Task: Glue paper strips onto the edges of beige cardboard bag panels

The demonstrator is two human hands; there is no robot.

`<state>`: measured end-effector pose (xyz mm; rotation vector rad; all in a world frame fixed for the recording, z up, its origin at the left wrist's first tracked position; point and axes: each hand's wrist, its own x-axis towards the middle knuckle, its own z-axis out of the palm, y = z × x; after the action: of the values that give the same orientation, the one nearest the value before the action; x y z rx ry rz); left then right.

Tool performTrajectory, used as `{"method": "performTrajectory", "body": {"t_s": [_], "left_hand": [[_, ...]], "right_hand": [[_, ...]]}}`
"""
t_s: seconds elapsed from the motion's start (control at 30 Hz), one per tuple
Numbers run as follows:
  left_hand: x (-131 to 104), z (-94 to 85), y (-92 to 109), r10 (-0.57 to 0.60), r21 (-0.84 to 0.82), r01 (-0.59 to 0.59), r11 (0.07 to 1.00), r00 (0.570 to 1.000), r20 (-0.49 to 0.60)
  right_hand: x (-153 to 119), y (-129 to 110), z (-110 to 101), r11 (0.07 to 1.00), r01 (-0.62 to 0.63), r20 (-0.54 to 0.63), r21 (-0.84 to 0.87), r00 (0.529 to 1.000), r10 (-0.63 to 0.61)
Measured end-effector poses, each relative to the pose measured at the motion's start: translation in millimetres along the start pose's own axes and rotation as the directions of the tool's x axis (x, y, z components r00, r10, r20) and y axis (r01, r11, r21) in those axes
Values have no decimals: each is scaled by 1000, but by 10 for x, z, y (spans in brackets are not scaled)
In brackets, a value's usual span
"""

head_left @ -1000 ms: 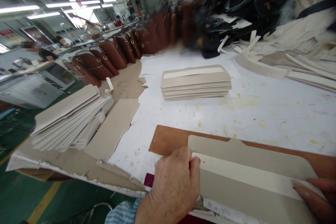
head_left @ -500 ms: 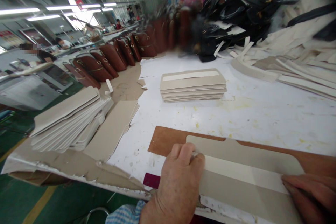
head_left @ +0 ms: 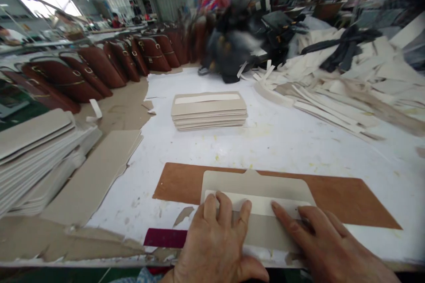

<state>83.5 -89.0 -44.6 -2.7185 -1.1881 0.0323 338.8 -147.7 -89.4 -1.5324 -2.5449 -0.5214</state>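
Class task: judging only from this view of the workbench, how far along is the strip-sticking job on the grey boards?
Done: a finished stack of grey boards, white strip on top, sits mid-table. In hand: left hand and right hand press a white strip onto one grey board. Left: a large pile of plain boards at the left edge shows no strips.

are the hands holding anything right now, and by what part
Nothing is gripped. Both the left hand and right hand press flat, fingertips on the pale strip across the grey card panel.
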Motion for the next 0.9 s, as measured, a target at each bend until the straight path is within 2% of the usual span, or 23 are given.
{"method": "performTrajectory", "body": {"t_s": [0.2, 0.4, 0.57, 0.7, 0.83, 0.9], "left_hand": [[-48, 107, -135, 31, -20, -32, 999, 999, -32], [-152, 210, -240, 89, 10, -89, 996, 983, -163], [-158, 189, -266, 89, -2, -91, 996, 973, -212], [-179, 184, -319, 52, -91, -76, 993, 971, -234], [-340, 199, -410, -62, -324, -19, 946, 969, -239], [-453, 227, -436, -166, -400, 41, 916, 945, -282]], "right_hand": [[-129, -46, 58, 997, -76, -14, -35, 997, 75], [-378, 8, 240, 998, -8, 27, -62, 1000, 10], [-379, -21, 211, 997, 41, 1, -70, 999, -41], [-346, 9, 137, 992, 31, -24, -122, 999, -34], [-400, 173, 148, 997, -75, -109, 34, 991, 78], [-435, 253, 206, 976, -179, -179, 126, 963, 200]]}}
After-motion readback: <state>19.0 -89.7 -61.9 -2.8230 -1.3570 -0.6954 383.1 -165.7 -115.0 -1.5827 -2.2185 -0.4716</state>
